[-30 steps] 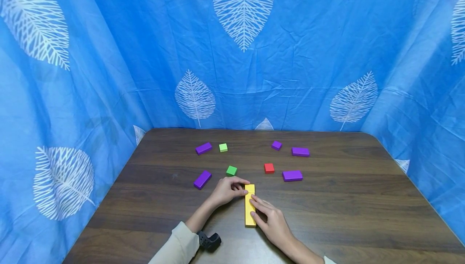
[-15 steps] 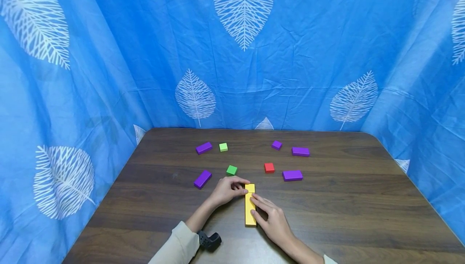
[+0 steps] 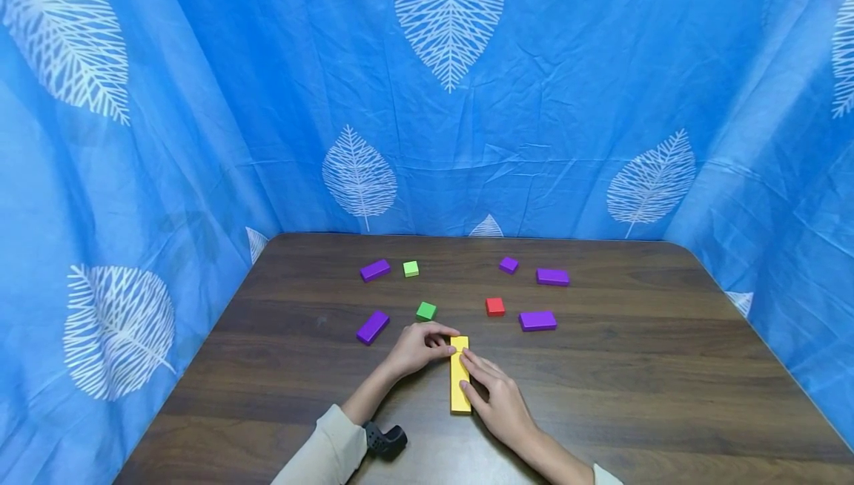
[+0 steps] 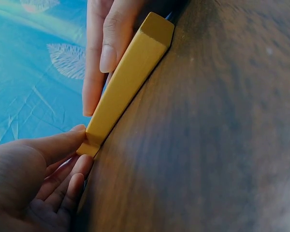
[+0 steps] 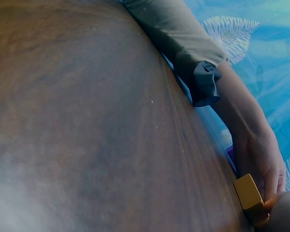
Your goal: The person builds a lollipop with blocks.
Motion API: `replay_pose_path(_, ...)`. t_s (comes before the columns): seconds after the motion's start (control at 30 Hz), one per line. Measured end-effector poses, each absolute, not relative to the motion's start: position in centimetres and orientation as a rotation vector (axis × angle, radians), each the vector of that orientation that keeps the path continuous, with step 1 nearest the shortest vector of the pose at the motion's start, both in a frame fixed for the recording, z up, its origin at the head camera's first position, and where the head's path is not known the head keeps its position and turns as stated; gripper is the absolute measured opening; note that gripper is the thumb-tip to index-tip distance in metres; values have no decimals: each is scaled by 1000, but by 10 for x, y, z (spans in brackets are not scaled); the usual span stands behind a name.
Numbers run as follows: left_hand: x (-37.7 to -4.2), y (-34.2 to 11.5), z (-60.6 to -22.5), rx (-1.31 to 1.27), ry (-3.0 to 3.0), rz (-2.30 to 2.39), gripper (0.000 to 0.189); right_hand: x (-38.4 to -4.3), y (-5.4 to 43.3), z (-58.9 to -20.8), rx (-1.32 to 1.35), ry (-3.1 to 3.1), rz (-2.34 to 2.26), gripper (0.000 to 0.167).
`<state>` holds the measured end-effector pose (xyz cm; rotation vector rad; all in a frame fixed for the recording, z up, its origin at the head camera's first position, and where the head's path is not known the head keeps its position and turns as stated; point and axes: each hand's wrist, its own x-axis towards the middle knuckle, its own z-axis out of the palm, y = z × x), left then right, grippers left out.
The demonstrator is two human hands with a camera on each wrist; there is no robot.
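Note:
A long yellow block (image 3: 458, 398) lies on the table, pointing away from me, with a short yellow block (image 3: 460, 342) at its far end. My left hand (image 3: 412, 350) pinches the short block between thumb and index finger; its lower fingers (image 4: 82, 166) show beside it in the left wrist view. From the right, my right hand (image 3: 505, 405) rests its thumb and fairly straight fingers against the long block's side and top edge. The right wrist view shows one yellow block end (image 5: 249, 191), the rest hidden by a blurred finger.
Beyond my hands lie a green block (image 3: 426, 311), a light green block (image 3: 411, 269), a red block (image 3: 495, 307) and several purple blocks (image 3: 537, 321). A black device (image 3: 387, 440) sits at my left wrist. A blue leaf-patterned curtain (image 3: 534, 99) surrounds the wooden table (image 3: 634, 366).
The right thumb and fingers have slid slightly forward along the long yellow block. My left hand keeps its pinch on the short block, and the other blocks stay where they were.

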<state>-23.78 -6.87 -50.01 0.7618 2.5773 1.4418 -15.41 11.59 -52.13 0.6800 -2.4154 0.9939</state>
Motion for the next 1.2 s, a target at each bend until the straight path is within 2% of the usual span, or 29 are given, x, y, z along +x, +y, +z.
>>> replay_pose_path(1.2, -238, -68, -503, 776, 2568, 1465, 25, -152, 116, -517, 644, -2507, 1016, 41)
